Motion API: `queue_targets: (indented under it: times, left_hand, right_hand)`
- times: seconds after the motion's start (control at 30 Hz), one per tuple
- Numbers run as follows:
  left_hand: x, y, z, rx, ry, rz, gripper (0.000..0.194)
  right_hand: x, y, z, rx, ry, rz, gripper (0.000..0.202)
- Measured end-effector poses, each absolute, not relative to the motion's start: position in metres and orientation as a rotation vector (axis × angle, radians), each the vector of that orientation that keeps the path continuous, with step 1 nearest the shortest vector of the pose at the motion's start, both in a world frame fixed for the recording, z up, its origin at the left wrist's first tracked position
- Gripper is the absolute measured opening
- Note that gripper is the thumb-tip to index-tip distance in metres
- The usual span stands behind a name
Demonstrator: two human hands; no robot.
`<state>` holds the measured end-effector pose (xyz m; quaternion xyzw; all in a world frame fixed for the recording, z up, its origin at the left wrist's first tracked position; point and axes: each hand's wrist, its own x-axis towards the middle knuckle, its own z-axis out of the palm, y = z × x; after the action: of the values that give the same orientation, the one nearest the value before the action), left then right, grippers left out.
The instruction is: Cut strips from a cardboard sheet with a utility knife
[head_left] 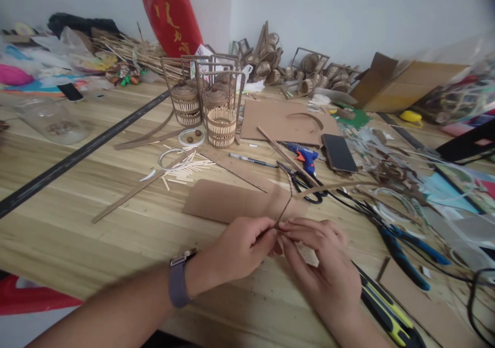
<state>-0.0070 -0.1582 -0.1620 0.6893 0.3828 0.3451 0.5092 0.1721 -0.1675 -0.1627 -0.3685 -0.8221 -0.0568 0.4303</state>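
Brown strip (286,204) pinched in the fingertips of left hand (243,247) and right hand (328,265), above the near counter (77,242); blue-handled pliers (396,256) lie right; slatted basket (221,134) stands farther left.

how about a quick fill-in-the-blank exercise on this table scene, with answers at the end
1. The left hand and right hand pinch a thin brown strip, and the watch is on the ____ wrist.
2. The glue gun is mostly ____ in colour.
3. The yellow-and-black utility knife lies closest to the ____ hand.
4. The bag with gold characters is ____.

Missing words: left; blue; right; red.
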Motion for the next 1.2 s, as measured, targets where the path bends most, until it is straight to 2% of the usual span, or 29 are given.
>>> queue_targets:
  times: [0.13,0.33,0.73,0.97,1.2]
  left_hand:
    - [-0.007,-0.158,-0.164,1.604,0.965,0.865,0.028]
    - [-0.006,-0.161,-0.164,1.565,0.943,0.881,0.029]
    - [-0.011,-0.160,-0.165,1.680,0.885,0.842,0.029]
    - [-0.007,-0.160,-0.164,1.579,0.892,0.829,0.030]
    - [-0.007,-0.160,-0.164,1.595,0.913,0.841,0.028]
  right_hand:
    - [0.171,-0.170,-0.165,-0.947,-2.084,-0.204,0.011]
    - [0.169,-0.174,-0.166,-0.946,-2.067,-0.127,0.009]
    - [0.174,-0.176,-0.175,-1.000,-1.786,0.354,0.011]
    - [0.172,-0.172,-0.165,-0.920,-1.978,0.015,0.014]
    - [0.171,-0.172,-0.162,-0.908,-2.073,-0.144,0.010]
